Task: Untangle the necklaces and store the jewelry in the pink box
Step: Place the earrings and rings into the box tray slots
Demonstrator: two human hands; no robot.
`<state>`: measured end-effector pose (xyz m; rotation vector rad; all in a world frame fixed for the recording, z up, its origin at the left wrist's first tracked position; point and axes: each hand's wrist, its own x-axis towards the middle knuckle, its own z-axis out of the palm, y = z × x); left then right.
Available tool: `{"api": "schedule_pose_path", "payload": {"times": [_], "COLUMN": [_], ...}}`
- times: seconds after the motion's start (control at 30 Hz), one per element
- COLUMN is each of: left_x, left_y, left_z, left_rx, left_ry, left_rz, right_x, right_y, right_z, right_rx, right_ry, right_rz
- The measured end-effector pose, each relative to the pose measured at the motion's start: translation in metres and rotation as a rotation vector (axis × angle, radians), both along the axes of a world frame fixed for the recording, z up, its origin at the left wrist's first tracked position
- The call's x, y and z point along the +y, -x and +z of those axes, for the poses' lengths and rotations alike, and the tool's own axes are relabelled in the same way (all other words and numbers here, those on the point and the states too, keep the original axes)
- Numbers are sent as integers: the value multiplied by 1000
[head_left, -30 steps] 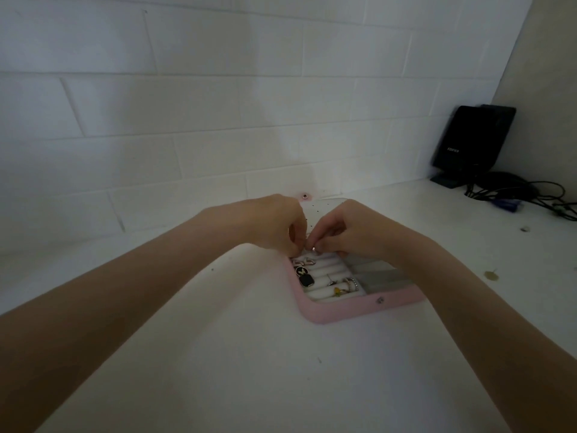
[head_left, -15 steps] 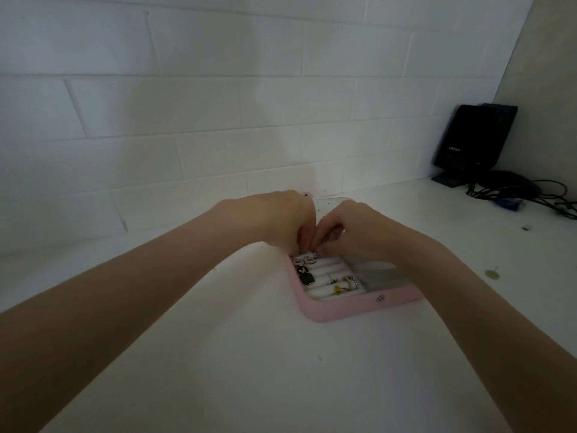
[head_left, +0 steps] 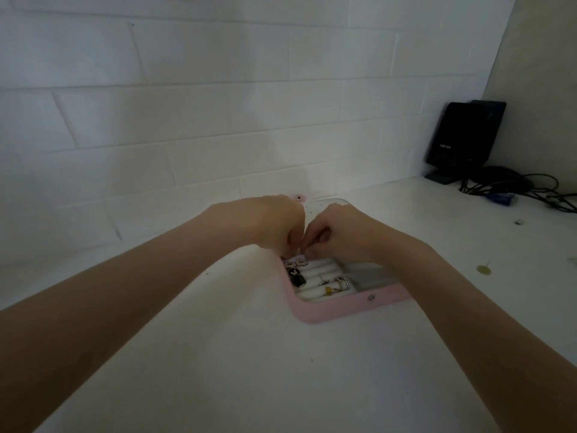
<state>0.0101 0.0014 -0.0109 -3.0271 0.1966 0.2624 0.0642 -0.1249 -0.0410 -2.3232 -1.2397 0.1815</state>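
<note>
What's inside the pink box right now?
In the pink box: white ring rolls holding rings, black charms and pink pieces. Left hand and right hand cover the far part.

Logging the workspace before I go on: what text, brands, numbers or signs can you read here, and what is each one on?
Black speaker by the right wall: a small pale brand mark low on its front, too blurred to read.
Pink box: no print visible, only a metal snap on its front wall.
Jewelry in the box: no legible marks.
Nothing else in view carries text.
</note>
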Motion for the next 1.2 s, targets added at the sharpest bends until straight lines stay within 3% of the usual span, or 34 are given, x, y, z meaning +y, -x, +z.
{"api": "schedule_pose_path", "payload": {"times": [0.1, 0.2, 0.37, 0.47, 0.7, 1.2], "left_x": [15, 29, 45, 44, 45, 50], "left_y": [-4, -3, 14, 21, 27, 28], "left_z": [4, 0, -23, -29, -26, -20], "left_rx": [73, 123, -36, -73, -57, -59], "left_ry": [110, 466, 1060, 1278, 1227, 1236], "left_rz": [-39, 38, 303, 387, 356, 351], "right_x": [-3, -5, -2, 3, 22, 31], "right_y": [-3, -6, -5, 1, 11, 20], "right_z": [-1, -3, -1, 2, 13, 10], "right_rx": [68, 144, 167, 197, 127, 32], "right_ry": [-66, -120, -112, -87, 75, 149], "right_rz": [-12, -29, -49, -48, -77, -184]}}
